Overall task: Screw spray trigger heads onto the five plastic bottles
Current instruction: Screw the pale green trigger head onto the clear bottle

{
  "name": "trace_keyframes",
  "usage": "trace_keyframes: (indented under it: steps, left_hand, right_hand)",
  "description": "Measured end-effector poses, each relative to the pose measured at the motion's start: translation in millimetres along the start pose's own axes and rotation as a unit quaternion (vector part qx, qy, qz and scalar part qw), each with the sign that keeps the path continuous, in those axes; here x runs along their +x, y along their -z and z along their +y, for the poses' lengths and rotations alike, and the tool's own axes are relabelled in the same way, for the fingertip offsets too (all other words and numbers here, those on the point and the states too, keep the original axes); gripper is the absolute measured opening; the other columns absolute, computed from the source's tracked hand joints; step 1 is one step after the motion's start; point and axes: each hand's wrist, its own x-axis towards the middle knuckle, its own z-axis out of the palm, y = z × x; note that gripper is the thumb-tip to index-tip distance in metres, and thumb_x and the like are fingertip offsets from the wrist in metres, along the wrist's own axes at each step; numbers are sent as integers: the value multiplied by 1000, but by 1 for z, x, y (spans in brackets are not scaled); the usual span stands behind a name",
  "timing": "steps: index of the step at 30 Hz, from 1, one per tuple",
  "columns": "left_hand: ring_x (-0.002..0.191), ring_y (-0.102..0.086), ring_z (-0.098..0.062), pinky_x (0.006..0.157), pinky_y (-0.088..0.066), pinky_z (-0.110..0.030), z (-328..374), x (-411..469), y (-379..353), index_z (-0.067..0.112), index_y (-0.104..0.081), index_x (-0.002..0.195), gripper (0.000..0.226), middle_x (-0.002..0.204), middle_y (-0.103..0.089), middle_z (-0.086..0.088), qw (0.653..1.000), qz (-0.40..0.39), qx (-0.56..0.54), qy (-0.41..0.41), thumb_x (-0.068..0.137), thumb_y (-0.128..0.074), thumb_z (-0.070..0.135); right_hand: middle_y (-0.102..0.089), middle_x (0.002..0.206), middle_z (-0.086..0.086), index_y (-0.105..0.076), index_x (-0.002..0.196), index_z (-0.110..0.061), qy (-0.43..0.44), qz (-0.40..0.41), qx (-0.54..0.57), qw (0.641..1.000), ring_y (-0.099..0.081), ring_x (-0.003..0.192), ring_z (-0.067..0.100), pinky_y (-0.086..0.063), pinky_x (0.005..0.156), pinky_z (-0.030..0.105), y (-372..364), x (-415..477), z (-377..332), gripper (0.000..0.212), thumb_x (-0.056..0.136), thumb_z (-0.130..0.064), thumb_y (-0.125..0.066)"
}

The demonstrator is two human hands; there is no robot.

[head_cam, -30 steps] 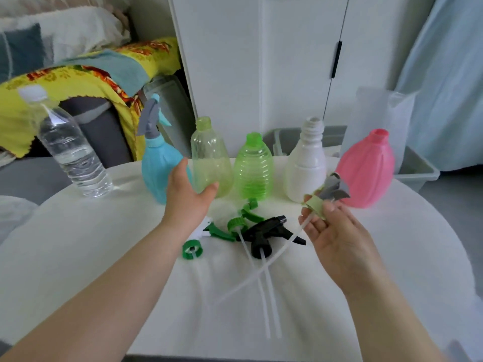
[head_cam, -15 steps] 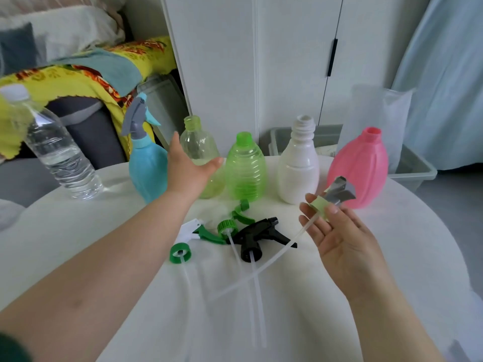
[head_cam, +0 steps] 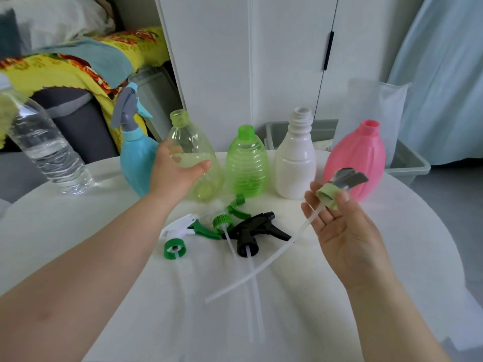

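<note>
Between the left hand (head_cam: 177, 176)'s thumb and fingers sits the pale green bottle (head_cam: 194, 155), gripped and tilted; the right hand (head_cam: 342, 231)'s fingertips pinch a grey trigger head (head_cam: 337, 186), tube dangling tableward.

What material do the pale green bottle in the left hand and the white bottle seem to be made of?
Pale green bottle: apparently thin clear plastic, glossy; the left hand shows through it. White bottle: apparently opaque plastic with a smooth, soft sheen; nothing shows through it.

White wardrobe (head_cam: 261, 61) behind round white table (head_cam: 392, 257); pale curtain (head_cam: 444, 74) right.
</note>
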Motion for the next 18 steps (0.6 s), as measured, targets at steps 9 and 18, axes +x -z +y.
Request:
trace_keyframes:
  steps: [9,18]
  left_hand:
    - [103,-48,-8,82,-37,-21,12,-42,68,21,-39,124,70,109,-47,9,998,-1,-57,-31,65,-76,16]
    - [102,-48,-7,84,-33,-24,3,-109,136,40,-36,122,86,107,-51,20,981,-132,122,-69,50,-83,29]
  right_hand:
    - [-74,73,-8,-65,72,-18,-16,12,11,1000,-68,68,4,-54,61,16,-19,-7,9,19,66,-34,-56]
    - [-74,68,-6,-70,63,-15,1,36,63,997,-63,55,1,-48,55,10,-21,-15,6,35,89,-18,-46]
